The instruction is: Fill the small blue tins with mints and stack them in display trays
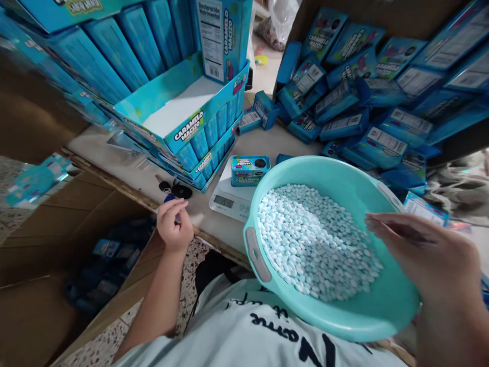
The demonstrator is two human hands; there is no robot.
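My right hand (428, 250) is over the right side of a turquoise bowl (393, 306), fingertips pinched together; whatever they may hold is hidden. Many pale blue candies (317, 244) lie in the bowl. My left hand (174, 224) is at the table's front edge, fingers curled closed beside a bunch of keys (178, 190); what is inside it I cannot make out. A blue candy box (250, 171) lies on a white digital scale (225, 201), whose display seems to read 1515. The bowl hides part of the scale.
Display trays (191, 127) of blue boxes are stacked at the left back; the top one is partly filled. A large pile of blue candy boxes (367, 102) spills from a carton at the right back. An open cardboard carton (46, 300) with blue boxes stands below the table's left edge.
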